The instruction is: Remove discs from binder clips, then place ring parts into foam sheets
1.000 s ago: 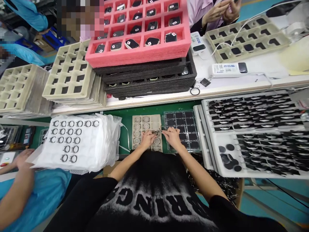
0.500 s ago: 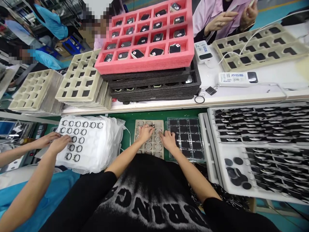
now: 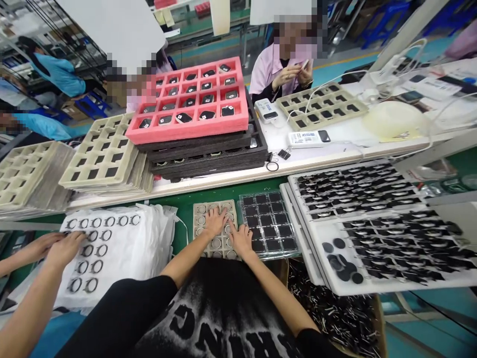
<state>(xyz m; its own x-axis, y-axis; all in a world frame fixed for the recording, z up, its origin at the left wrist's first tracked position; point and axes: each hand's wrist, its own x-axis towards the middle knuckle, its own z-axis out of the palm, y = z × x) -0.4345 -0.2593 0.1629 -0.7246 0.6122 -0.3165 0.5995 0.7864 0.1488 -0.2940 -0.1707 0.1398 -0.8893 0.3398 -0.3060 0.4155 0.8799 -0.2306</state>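
In front of my body lies a beige compartment tray with round, ring-shaped parts in its cells. My left hand rests over the tray's upper middle, fingers spread and pointing down onto it. Whether a small part lies under those fingertips is hidden. At the tray's right edge is my right hand, fingers apart, its index finger reaching over the cells. Close to its right stands a clear plastic tray with black squares in its compartments.
Another person's hands work at a white stack bearing dark rings. White foam trays with dark parts stand right. Behind, a shelf holds a pink foam tray on black foam and beige tray stacks. A pink-sleeved person sits beyond.
The view has swung to the right. My left hand pinched a small dark piece over the tray; now its fingers are spread there with no piece visible. My right hand stays at the tray's right side.
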